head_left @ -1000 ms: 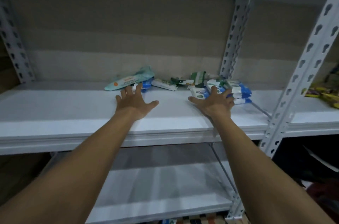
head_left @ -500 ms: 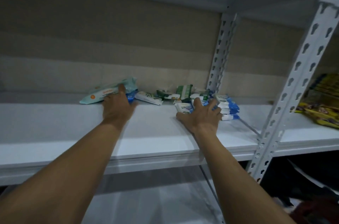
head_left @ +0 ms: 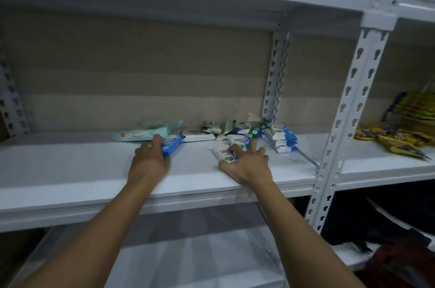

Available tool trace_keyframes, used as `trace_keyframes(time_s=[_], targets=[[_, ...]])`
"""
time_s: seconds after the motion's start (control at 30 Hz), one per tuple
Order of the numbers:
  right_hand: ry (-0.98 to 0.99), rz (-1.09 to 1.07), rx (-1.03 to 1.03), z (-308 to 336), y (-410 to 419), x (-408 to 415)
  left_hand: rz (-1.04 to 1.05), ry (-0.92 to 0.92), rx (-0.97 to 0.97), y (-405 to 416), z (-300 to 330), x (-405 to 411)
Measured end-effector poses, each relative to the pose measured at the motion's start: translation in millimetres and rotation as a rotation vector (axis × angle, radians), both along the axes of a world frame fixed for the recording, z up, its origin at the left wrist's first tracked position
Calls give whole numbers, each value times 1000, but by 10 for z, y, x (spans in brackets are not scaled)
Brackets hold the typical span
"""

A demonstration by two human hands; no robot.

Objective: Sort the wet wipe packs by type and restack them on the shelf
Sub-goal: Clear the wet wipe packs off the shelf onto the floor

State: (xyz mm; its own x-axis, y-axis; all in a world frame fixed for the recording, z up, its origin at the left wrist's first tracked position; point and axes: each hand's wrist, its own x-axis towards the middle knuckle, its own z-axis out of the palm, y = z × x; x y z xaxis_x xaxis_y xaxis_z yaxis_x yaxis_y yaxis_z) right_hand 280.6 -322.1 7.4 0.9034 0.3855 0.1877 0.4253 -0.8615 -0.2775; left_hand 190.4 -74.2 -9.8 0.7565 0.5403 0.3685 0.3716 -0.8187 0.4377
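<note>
Both arms are extended onto the white shelf (head_left: 70,165). A blue-and-white wet wipe pack (head_left: 171,144) is gripped by the left hand (head_left: 150,160). The right hand (head_left: 247,165) is laid with spread fingers on a white-and-green pack (head_left: 222,151). Mixed packs (head_left: 235,128) are heaped behind.

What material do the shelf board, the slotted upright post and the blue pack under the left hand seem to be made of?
Shelf board: smooth matt white, probably painted metal or laminate; the look leaves it open.
Slotted upright post: painted white metal, judging by its punched keyhole slots.
Blue pack, gripped by the left hand: soft plastic film with a printed, slightly glossy surface.
</note>
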Motion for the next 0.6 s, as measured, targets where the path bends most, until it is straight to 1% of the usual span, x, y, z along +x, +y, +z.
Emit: trace_keyframes(time_s=[0.07, 0.13, 0.23, 0.33, 0.5, 0.6], targets=[[-52, 84, 22, -31, -32, -162, -49, -59, -5, -74, 9, -245], [-109, 159, 54, -86, -6, -367, -29, -68, -29, -100, 68, -490], [-195, 155, 94, -165, 85, -609, 31, -57, -35, -91, 127, -694], [-236, 127, 47, -167, 183, -756, 45, -59, -67, -69, 129, -736], [-264, 218, -39, -169, 221, -846, 23, -77, -64, -41, 70, -704], [-293, 283, -105, -138, 182, -890, 18, -38, 61, -21, 5, -707]])
